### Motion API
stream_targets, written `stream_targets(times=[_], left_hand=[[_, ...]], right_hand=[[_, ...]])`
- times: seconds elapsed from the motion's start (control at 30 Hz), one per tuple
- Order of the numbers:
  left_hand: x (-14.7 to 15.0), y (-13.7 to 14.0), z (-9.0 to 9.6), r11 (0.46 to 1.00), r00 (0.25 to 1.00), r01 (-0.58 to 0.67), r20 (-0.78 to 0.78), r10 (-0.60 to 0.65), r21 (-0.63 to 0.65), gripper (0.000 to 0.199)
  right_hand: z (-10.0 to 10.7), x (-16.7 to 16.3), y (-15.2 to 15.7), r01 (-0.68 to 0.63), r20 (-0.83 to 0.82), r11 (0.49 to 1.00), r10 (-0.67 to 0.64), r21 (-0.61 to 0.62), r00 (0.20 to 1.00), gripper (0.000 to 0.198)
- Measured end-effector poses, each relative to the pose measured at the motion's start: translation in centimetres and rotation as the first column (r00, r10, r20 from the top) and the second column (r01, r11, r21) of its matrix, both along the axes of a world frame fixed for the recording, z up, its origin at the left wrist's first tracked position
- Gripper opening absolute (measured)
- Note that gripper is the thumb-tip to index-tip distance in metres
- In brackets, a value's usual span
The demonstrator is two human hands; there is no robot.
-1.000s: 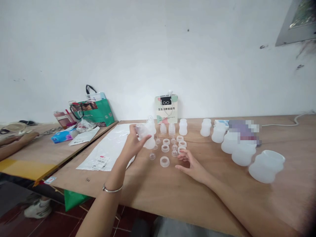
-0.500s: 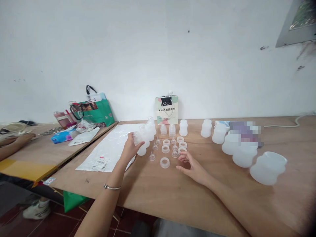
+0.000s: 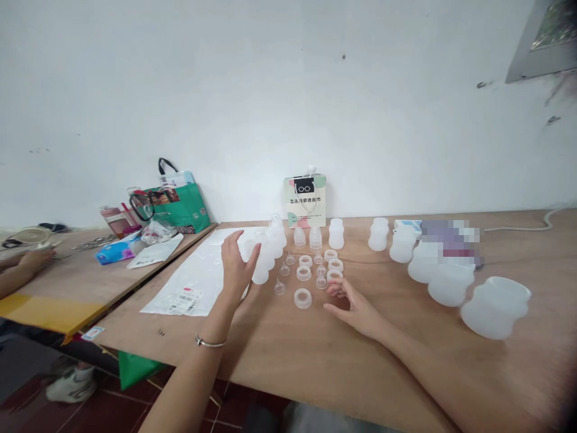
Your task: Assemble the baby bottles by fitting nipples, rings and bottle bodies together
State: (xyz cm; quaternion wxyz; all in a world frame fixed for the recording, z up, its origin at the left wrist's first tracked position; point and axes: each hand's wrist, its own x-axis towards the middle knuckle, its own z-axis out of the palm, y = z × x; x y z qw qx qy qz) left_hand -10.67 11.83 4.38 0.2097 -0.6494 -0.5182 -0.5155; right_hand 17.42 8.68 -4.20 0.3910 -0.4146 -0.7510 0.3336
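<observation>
My left hand (image 3: 237, 267) is raised beside a row of capped baby bottles (image 3: 260, 272), its thumb and fingers apart and nothing gripped. The nearest bottle's top shows between thumb and fingers. Low over the wood, my right hand (image 3: 354, 305) has loosely curled, parted fingers and holds nothing; a screw ring (image 3: 334, 275) lies just beyond its fingertips. Clear bottle nipples (image 3: 280, 287) and more white rings (image 3: 303, 298) are laid out in short columns between the hands. Two clear caps (image 3: 315, 239) stand behind them, next to an open bottle body (image 3: 336, 233).
More open bottle bodies (image 3: 494, 308) curve along the right side. A white mailing bag (image 3: 180, 282) lies left of my left arm. Against the wall stands a paper bag (image 3: 305, 201). On the adjoining left table are a green bag (image 3: 180, 207) and another person's hand (image 3: 38, 260).
My left hand has let go of the nearest capped bottle's top and opened, its fingers rising slightly. The right hand has hardly moved.
</observation>
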Motion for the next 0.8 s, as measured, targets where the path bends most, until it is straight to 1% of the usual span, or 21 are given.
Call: stream_targets(times=[0.07, 0.1, 0.17, 0.2, 0.23, 0.3, 0.33, 0.4, 0.5, 0.53, 0.63, 0.73, 0.8], left_hand=[[0.6, 0.3, 1.5, 0.999, 0.996, 0.026, -0.085, -0.024, 0.024, 0.033], [0.9, 0.8, 2.3, 1.000, 0.992, 0.027, -0.120, -0.025, 0.011, 0.029], [1.3, 2.3, 3.7, 0.998, 0.983, -0.011, -0.184, -0.002, -0.067, 0.027], [1.6, 3.4, 4.3, 0.989, 0.975, -0.055, -0.223, 0.023, -0.140, 0.028], [1.8, 4.5, 4.9, 0.968, 0.963, -0.112, -0.265, 0.050, -0.225, 0.029], [2.3, 6.7, 6.1, 0.891, 0.935, -0.235, -0.340, 0.098, -0.388, 0.032], [2.6, 7.8, 6.6, 0.854, 0.927, -0.272, -0.360, 0.109, -0.442, 0.033], [2.9, 9.5, 7.4, 0.792, 0.919, -0.311, -0.378, 0.111, -0.525, 0.030], [3.0, 11.0, 7.7, 0.723, 0.922, -0.324, -0.376, 0.095, -0.610, 0.022], [3.0, 11.2, 7.7, 0.709, 0.923, -0.325, -0.373, 0.094, -0.625, 0.020], [2.8, 11.3, 7.3, 0.702, 0.929, -0.318, -0.359, 0.096, -0.637, 0.018], [2.6, 11.1, 7.0, 0.716, 0.935, -0.306, -0.341, 0.101, -0.627, 0.016], [2.5, 10.9, 7.2, 0.731, 0.939, -0.300, -0.325, 0.113, -0.613, 0.014]], right_hand=[[0.0, 0.0, 0.0, 0.001, -0.006, 1.000, -0.001, 0.003, 1.000, 0.042], [0.1, 0.0, 0.0, 0.001, -0.008, 1.000, -0.001, 0.005, 1.000, 0.042], [0.1, 0.0, -0.1, -0.001, -0.003, 1.000, 0.001, 0.006, 1.000, 0.040], [0.1, 0.0, -0.1, -0.002, 0.001, 1.000, 0.001, 0.007, 1.000, 0.040], [0.1, 0.0, -0.1, -0.002, 0.003, 1.000, 0.002, 0.009, 1.000, 0.039], [0.0, 0.0, 0.0, -0.002, 0.001, 1.000, 0.002, 0.014, 1.000, 0.039], [0.0, 0.0, 0.1, -0.002, -0.003, 1.000, 0.002, 0.017, 1.000, 0.039], [-0.2, 0.0, 0.1, 0.001, -0.012, 1.000, -0.001, 0.024, 1.000, 0.039], [-0.1, 0.0, 0.1, 0.001, -0.015, 1.000, 0.000, 0.025, 1.000, 0.039], [-0.1, 0.0, 0.1, 0.000, -0.012, 1.000, 0.001, 0.022, 1.000, 0.039], [0.2, -0.1, -0.1, -0.004, -0.013, 1.000, 0.004, 0.013, 1.000, 0.039], [0.3, -0.1, -0.2, 0.000, -0.028, 1.000, 0.000, 0.009, 1.000, 0.037], [0.2, -0.1, -0.1, 0.006, -0.034, 1.000, -0.006, 0.008, 0.999, 0.038]])
